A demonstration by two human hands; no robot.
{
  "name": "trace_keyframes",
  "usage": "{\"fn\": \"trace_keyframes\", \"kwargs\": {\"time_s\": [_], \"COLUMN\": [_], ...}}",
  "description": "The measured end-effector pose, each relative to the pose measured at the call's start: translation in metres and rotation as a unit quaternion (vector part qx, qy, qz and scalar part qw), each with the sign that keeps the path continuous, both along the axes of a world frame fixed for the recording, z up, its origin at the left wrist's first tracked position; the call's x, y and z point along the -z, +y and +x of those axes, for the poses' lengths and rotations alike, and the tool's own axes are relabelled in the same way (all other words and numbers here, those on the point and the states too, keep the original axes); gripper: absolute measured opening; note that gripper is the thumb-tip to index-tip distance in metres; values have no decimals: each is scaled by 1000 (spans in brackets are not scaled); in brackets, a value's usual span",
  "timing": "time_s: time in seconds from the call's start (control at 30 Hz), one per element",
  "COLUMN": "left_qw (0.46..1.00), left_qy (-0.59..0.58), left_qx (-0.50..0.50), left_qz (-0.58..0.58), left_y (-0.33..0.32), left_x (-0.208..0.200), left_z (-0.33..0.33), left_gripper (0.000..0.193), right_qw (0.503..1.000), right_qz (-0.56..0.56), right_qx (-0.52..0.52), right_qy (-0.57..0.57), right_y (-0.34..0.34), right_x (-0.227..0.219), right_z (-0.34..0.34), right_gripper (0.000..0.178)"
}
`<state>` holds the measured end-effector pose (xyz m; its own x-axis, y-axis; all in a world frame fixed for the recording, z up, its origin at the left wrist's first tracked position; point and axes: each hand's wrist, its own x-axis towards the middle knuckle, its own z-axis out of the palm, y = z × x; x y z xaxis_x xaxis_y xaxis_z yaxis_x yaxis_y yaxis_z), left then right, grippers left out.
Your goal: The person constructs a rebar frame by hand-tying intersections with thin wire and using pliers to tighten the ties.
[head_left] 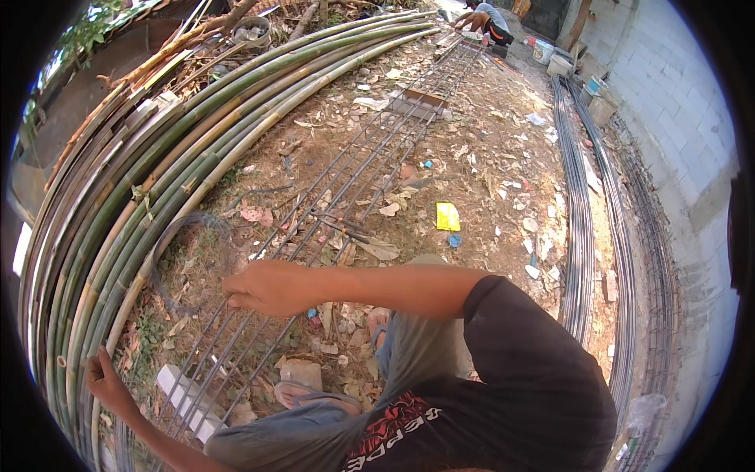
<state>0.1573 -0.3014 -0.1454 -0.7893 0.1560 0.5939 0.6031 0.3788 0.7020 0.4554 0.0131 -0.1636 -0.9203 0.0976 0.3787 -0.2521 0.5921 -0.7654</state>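
A long cage of steel rebar (376, 145) runs away from me across the ground, its near end beside my knees. My right hand (271, 288) is over the cage with its fingers curled closed; whatever they grip is hidden. At the lower left, my left hand (108, 384) is beside the bamboo poles, thumb and fingers pinched together. Anything between them is too small to make out. Thin dark wire (161, 240) loops near the right hand, left of the cage. A dark pincer-like tool (343, 228) with orange parts rests across the bars.
Curved bamboo poles (177, 164) lie along the left. A pale block (189, 403) sits under the near bars. Bundled steel rods (578, 204) stretch along the right, by the block wall (668, 86). Another person (487, 22) crouches at the far end, near buckets (543, 52).
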Motion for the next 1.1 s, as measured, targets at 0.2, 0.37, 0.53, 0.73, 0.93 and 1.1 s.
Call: {"fn": "trace_keyframes", "kwargs": {"time_s": [0.2,0.37,0.53,0.73,0.93,1.1], "left_qw": [956,943,893,860,865,870], "left_qy": [-90,130,82,115,151,65], "left_qx": [61,156,319,315,409,392], "left_qz": [-272,-262,-306,-384,-250,-293], "left_y": [7,105,154,149,164,160], "left_x": [-9,0,23,25,47,35], "left_z": [26,139,202,167,202,193], "left_gripper": [35,28,9,12,5,6], "right_qw": [983,977,996,969,970,985], "right_qz": [179,119,57,210,191,131], "right_qx": [19,36,72,124,69,52], "right_qy": [40,-175,-9,-35,-136,100], "right_y": [27,4,18,36,13,37], "right_x": [29,46,37,46,51,43], "right_z": [23,28,39,59,49,51], "right_gripper": [21,23,20,16,17,18]}}
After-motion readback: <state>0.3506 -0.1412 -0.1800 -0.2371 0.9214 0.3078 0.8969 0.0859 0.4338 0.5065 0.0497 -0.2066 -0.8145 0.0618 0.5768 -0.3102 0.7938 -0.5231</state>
